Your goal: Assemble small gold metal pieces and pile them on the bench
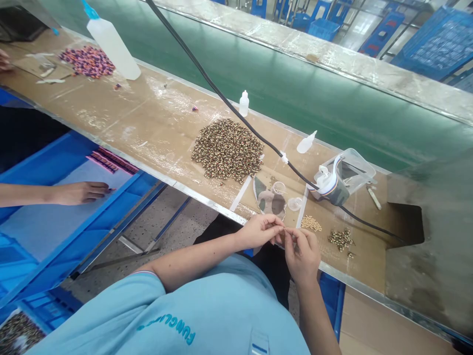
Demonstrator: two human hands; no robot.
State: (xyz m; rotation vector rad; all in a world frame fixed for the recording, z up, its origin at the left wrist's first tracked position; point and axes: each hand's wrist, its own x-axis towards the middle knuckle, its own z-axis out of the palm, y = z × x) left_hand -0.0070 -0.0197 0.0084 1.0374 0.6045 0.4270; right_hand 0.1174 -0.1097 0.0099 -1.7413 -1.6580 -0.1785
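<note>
My left hand [259, 230] and my right hand [303, 254] meet at the near edge of the brown workbench [155, 128]. Both are pinched together at the fingertips around something tiny that I cannot make out. Just beyond them lie a small heap of pale beads [311, 223] and a small heap of dark patterned beads [340, 239]. A large pile of dark patterned beads [227, 149] lies further left on the bench. A camouflage-patterned piece [270, 199] lies right in front of my left hand.
A black cable [221, 96] crosses the bench to a small device [328, 185] in a clear tub [354, 170]. Several small squeeze bottles [244, 103] and one large bottle [113, 44] stand about. Another person's hand [79, 192] rests over a blue crate at left. Pink-purple beads [87, 61] lie far left.
</note>
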